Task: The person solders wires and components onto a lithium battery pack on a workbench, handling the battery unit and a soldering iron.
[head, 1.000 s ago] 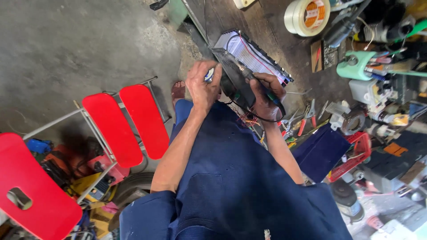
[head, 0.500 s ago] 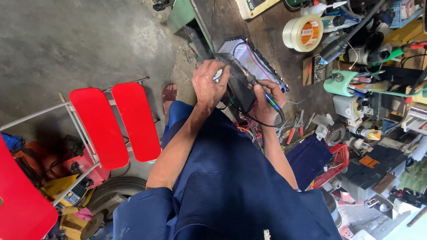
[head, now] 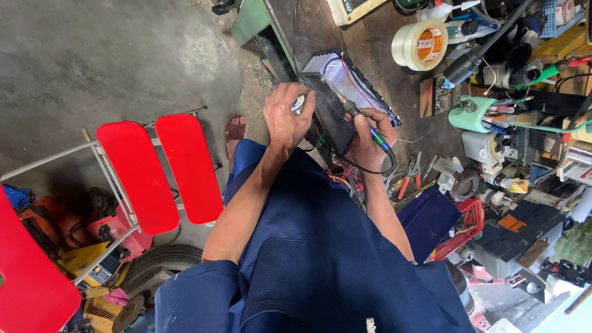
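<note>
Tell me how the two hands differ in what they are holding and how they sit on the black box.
The right hand grips a pen-like tool with a blue handle, tip aimed at the black box; the left hand pinches a small pale, roundish item. The right hand sits at the box's near edge, the left hand at its left side. A dark cord trails from the right hand's tool; nothing trails from the left. Both hands are bare.

We have only one view, worn on the head and facing steeply down the blue-clad body. We sit close above the left hand (head: 285,120) and right hand (head: 370,132), with the black device (head: 336,105) just beyond them. Left of that device we see concrete floor (head: 111,55); right of it, the crowded table (head: 394,86).
</note>
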